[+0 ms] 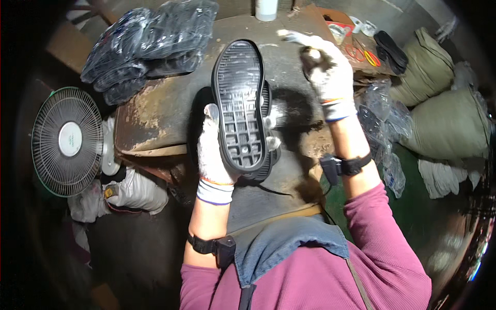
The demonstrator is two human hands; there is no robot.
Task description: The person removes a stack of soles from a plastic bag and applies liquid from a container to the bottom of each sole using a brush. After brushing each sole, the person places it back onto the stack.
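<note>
In my gloved left hand is a black shoe sole, held upright above the table with its grid-patterned hollow side facing me. A second black sole shows behind its right edge. The left thumb lies along the sole's left side, and white fingertips come round from behind on the right. My right hand, in a white glove with dark stains, is raised to the right of the soles and apart from them. One finger stretches out to the left, slightly blurred. I make out nothing held in this hand.
A worn table stands before me. Clear-bagged dark items lie at its far left, a white container at the back, orange-handled scissors at far right. A fan stands left; stuffed green sacks sit right.
</note>
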